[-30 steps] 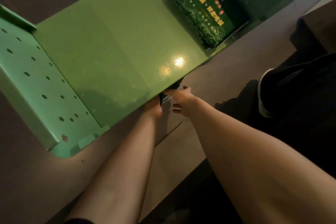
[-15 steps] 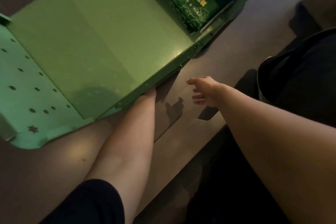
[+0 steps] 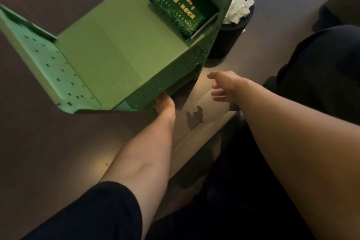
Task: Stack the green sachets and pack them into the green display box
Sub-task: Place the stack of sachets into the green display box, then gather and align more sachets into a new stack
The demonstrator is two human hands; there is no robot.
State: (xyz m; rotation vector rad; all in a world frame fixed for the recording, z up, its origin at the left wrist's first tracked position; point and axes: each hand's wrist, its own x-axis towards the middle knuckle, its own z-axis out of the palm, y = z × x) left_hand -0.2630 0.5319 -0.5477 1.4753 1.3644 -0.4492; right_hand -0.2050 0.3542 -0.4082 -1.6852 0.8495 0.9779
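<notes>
— Sachets aren't anywhere I can see from here. Only the box (image 3: 183, 13) shows, dark green with gold print, sitting open at the far right end of that green shelf (image 3: 109, 54), tucked against its upright side panel.

— So where's she getting them from?

— Under the shelf, I'd guess. Her left hand (image 3: 164, 103) is pushed in below the shelf's front edge, fingers hidden. Whether that grip is closed on anything, I cannot tell.

— And the other one?

— Right hand (image 3: 224, 86) hangs over the floor (image 3: 194, 122) just beside the shelf's corner, fingers spread and loose, holding nothing. It looks ready to receive whatever the left brings out.

— What would you tell her?

— Draw the left hand out level, so a loose bundle doesn't fan apart against the metal lip. Bring the right in close under the edge first, then square the sachets between both palms before lifting. Tidy edges matter, because the box opening looks snug and its flap stands up on the near side.

— Anything to trip on?

— A black bin (image 3: 229, 31) with a white liner stands just behind the shelf's right end, near the box. A dropped sachet could slide in there. Light is dim too, so dark green packets against dark floor would be hard to spot.
</notes>
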